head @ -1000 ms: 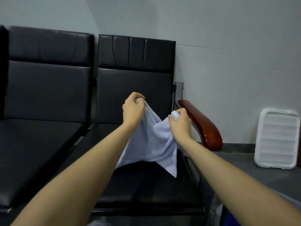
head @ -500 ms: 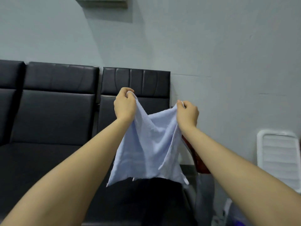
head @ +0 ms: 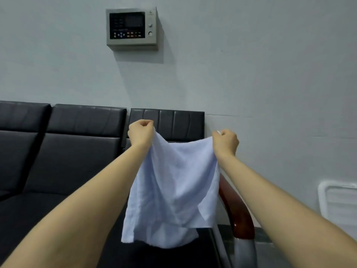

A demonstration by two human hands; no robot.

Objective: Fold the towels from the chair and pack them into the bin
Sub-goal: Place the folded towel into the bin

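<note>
One pale blue towel (head: 173, 188) held up in the air, spread between both hands. Left hand (head: 140, 134) pinches one upper corner with curled fingers; right hand (head: 225, 142) pinches the other upper corner, a bit of cloth showing above the knuckles. Hands well apart, top edge sagging slightly between them.

Towel hangs free below the hands, wrinkled, lower right corner turned up on itself, bottom edge above the black chair seat (head: 154, 256). No fold made yet, as far as can be seen.

Beyond the hands: black padded chair backs (head: 87, 120) in a row against the wall. Below the right hand, a reddish wooden armrest (head: 239, 213). Far right of the right hand, a white ribbed plastic piece (head: 340, 202) leans at the wall; whether it belongs to the bin cannot be told. No bin clearly in view; no other towels visible.

Judgement: early stage for this towel, opened out, ready for a first fold. Folding and packing all remain. Count of towels already packed cannot be told.
</note>
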